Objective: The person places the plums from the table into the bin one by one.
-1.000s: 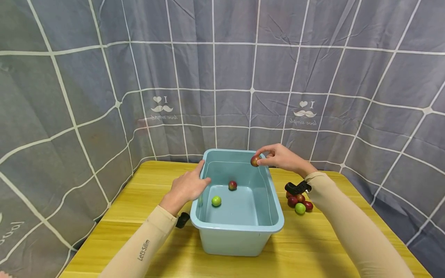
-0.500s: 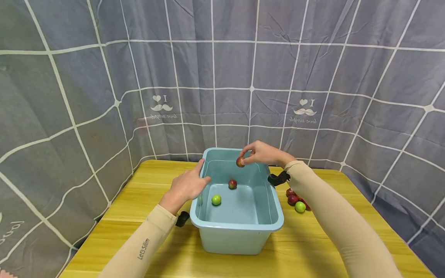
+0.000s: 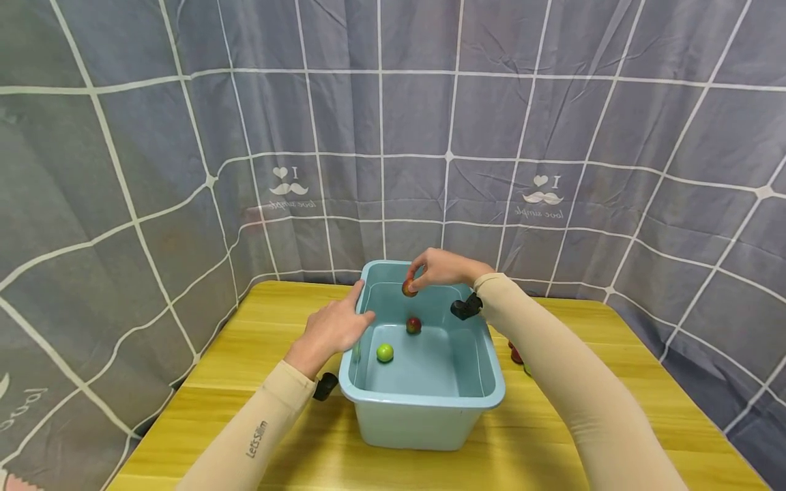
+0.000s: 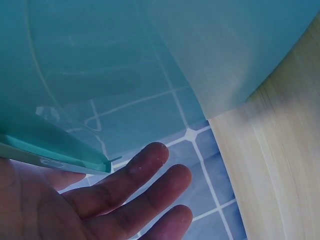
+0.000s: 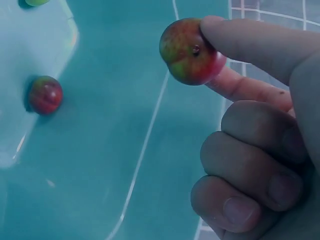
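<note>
My right hand (image 3: 439, 267) pinches a red and green plum (image 5: 187, 52) between thumb and index finger, its other fingers curled in. It holds the plum over the far part of a light blue plastic tub (image 3: 424, 401). On the tub's floor lie a dark red plum (image 3: 414, 325) and a green round fruit (image 3: 385, 352). My left hand (image 3: 331, 331) rests on the tub's left rim, thumb over the inside. In the left wrist view the fingers (image 4: 150, 192) of that hand stretch out loosely past the rim, outside the wall.
The tub stands on a yellow wood-grain table (image 3: 270, 327). Right of it lie red plums (image 3: 516, 354), mostly hidden behind the right sleeve (image 3: 552, 354). A grey gridded curtain (image 3: 411, 116) hangs behind the table and along both sides.
My right hand has moved left with the plum, from above the tub's right rim to over its inside. The right sleeve now covers more of the plums on the table. The left hand stays put.
</note>
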The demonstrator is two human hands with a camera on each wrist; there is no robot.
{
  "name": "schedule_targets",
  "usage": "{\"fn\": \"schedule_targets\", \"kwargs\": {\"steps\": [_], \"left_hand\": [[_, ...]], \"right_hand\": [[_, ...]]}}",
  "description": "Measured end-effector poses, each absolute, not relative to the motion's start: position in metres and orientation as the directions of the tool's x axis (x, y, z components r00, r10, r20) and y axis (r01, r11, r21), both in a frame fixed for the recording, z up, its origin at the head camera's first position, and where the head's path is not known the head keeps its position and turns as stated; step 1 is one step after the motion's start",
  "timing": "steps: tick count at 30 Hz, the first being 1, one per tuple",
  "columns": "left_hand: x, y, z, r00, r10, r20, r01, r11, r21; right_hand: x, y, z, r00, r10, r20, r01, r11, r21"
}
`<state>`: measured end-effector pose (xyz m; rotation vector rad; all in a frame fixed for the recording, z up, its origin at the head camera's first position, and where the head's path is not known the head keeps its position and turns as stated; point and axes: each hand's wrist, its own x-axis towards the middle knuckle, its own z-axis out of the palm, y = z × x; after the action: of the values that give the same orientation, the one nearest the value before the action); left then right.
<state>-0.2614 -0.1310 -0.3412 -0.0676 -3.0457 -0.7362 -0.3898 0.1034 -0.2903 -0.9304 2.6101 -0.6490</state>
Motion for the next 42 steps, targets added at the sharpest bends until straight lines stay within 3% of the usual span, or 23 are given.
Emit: {"fn": "schedule_targets", "kwargs": {"steps": [17, 27, 34, 42], "left_hand": [[-0.262, -0.131, -0.339, -0.999, 0.047, 0.01, 0.047, 0.896, 0.442], [-0.263, -0.13, -0.339, -0.999, 0.047, 0.013, 0.048, 0.898, 0.437], [-0.262, -0.13, -0.339, -0.999, 0.046, -0.001, 0.041, 0.896, 0.442], [-0.261, -0.129, -0.339, -0.999, 0.039, 0.005, 0.037, 0.892, 0.45]], "right_hand": [[-0.404, 0.08, -0.316, -0.707, -0.653, -0.27, -0.556, 0.75, -0.358], [-0.404, 0.071, -0.319, -0.703, -0.606, -0.372, -0.476, 0.789, -0.387], [-0.403, 0.077, -0.318, -0.695, -0.619, -0.366, -0.475, 0.777, -0.413], [-0.385, 0.099, -0.294, -0.68, -0.682, -0.268, -0.579, 0.724, -0.374]]}}
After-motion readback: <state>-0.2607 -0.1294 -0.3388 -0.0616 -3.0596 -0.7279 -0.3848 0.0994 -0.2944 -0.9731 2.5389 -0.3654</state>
